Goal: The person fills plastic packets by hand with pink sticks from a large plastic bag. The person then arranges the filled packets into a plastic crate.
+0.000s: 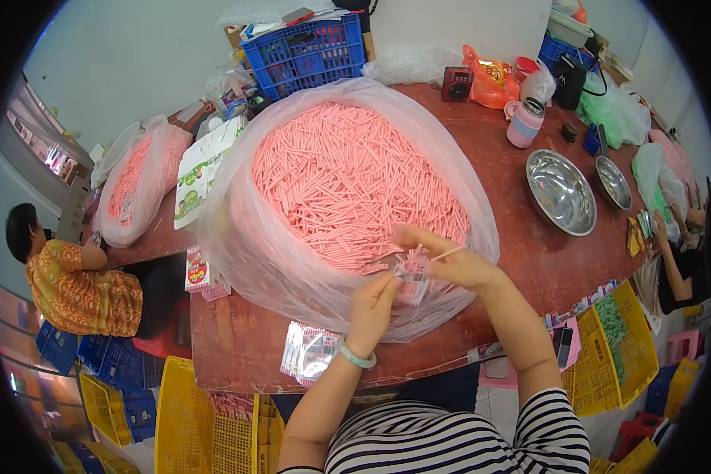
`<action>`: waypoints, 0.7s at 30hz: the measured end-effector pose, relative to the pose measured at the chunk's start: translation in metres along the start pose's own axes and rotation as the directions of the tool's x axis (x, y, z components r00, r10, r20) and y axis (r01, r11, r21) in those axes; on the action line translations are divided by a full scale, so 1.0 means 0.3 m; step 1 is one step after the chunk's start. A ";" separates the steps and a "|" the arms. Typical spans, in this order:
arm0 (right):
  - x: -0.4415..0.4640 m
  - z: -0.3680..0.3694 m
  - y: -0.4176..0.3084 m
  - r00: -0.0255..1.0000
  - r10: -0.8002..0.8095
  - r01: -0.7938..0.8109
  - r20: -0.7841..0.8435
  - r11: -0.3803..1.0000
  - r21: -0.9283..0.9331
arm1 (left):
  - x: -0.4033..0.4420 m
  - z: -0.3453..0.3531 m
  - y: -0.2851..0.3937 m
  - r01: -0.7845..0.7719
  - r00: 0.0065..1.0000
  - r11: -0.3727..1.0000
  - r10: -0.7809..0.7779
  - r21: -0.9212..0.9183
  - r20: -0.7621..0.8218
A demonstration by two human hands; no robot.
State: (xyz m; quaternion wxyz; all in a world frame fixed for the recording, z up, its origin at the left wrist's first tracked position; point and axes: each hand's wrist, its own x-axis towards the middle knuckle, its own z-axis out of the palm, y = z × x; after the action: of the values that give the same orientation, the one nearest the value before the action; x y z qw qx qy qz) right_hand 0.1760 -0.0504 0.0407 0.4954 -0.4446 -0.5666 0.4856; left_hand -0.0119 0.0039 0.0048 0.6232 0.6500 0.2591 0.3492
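A large clear plastic bag (466, 189) is rolled open on the table, heaped with thin pink sticks (347, 182). At its near rim, my left hand (373, 308) is closed on a small clear printed packet (411, 291), pinched between thumb and fingers. My right hand (466, 265) is at the mouth of that packet, with several pink sticks in its curled fingers; one pokes out across the knuckles. Some sticks are at the packet's opening. Below my left hand, a stack of flat printed packets (310, 351) lies by the table's front edge.
On the red-brown table (505, 95) stand a steel bowl (561, 192), a smaller pan (613, 183), a pink flask (524, 123) and a radio (457, 84). A blue crate (308, 57) is behind the bag. Yellow crates (178, 419) flank me. Other people sit left and right.
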 end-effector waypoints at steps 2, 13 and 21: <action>0.015 -0.030 -0.026 0.997 0.017 -0.011 -0.073 0.997 0.082 | 0.008 0.001 -0.006 -0.026 0.999 1.000 0.026 0.000 -0.041; 0.017 0.016 -0.049 0.940 0.185 -0.174 -0.286 0.983 0.063 | 0.020 0.000 0.045 0.317 0.947 0.860 -0.260 -0.400 0.190; 0.055 0.215 -0.209 0.997 0.003 -0.032 -0.075 0.922 -0.387 | -0.096 -0.201 0.189 0.324 0.941 0.873 -0.256 -0.364 0.222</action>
State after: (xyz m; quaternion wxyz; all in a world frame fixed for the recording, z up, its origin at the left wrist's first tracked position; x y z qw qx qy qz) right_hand 0.1085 -0.0495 0.1024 0.4137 -0.5561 -0.6292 0.3517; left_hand -0.0821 0.0146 0.0560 0.8062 0.4913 0.2250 0.2408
